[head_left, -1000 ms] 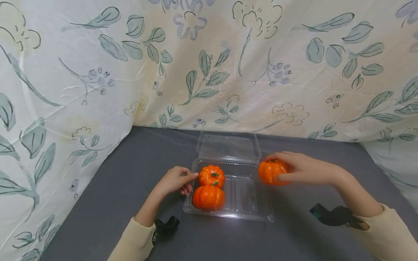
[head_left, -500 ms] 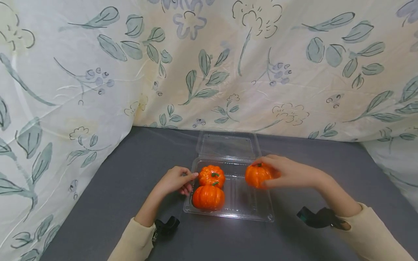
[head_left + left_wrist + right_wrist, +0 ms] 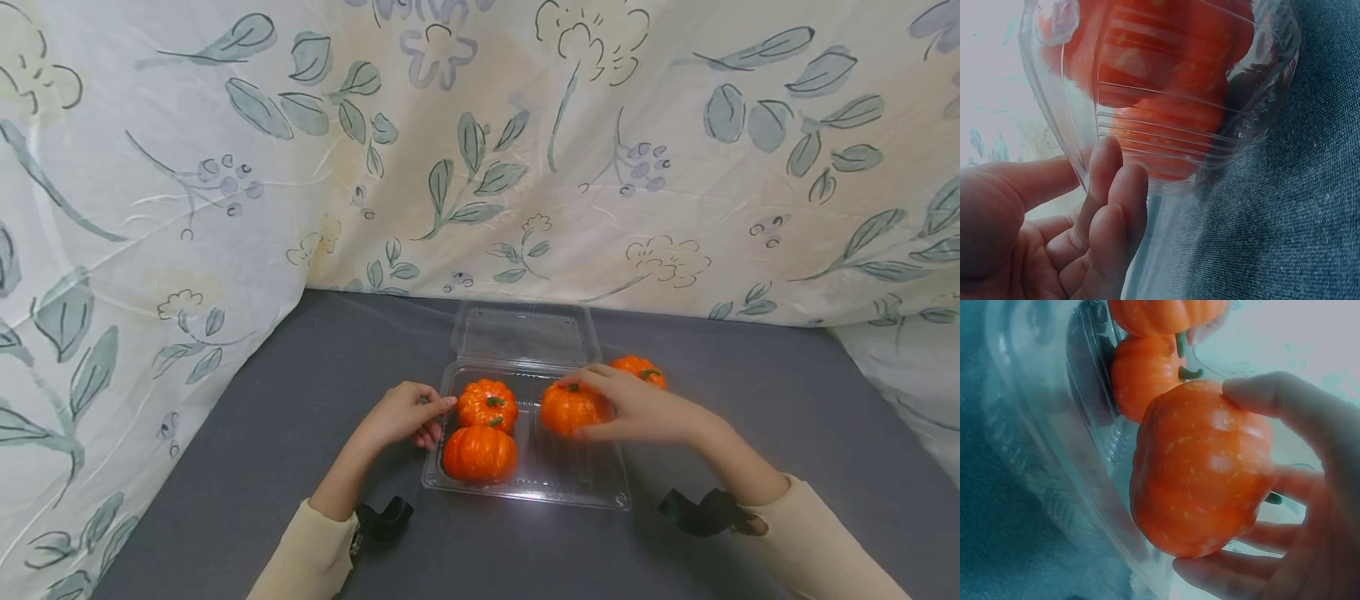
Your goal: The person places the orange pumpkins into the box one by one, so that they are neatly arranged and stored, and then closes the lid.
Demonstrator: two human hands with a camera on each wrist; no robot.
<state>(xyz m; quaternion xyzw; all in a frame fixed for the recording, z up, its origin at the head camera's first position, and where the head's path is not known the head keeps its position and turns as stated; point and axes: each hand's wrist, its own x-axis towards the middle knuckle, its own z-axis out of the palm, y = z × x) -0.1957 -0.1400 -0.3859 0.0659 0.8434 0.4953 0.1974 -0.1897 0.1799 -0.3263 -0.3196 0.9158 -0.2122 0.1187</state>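
My right hand (image 3: 637,406) grips a small orange pumpkin (image 3: 568,410) over the right half of a clear plastic clamshell container (image 3: 540,492). In the right wrist view, thumb and fingers wrap the sides of this pumpkin (image 3: 1200,469), whose skin has yellow flecks. Two more pumpkins, a rear one (image 3: 476,402) and a front one (image 3: 480,456), sit together in the container's left half, each with a green stem. My left hand (image 3: 408,414) pinches the container's left rim between thumb and fingers; the left wrist view shows the fingertips (image 3: 1107,156) against the ribbed wall.
Behind my right hand, another orange pumpkin (image 3: 639,369) lies on the grey cloth (image 3: 360,350), partly hidden. The container's open lid (image 3: 525,333) leans back toward the flowered curtain (image 3: 480,167). Black camera straps show at the left wrist (image 3: 384,518) and right wrist (image 3: 701,511).
My right hand has carried the pumpkin left, from beside the container's right edge to over its right half. The pumpkin behind that hand has come into view. My left hand stays put.
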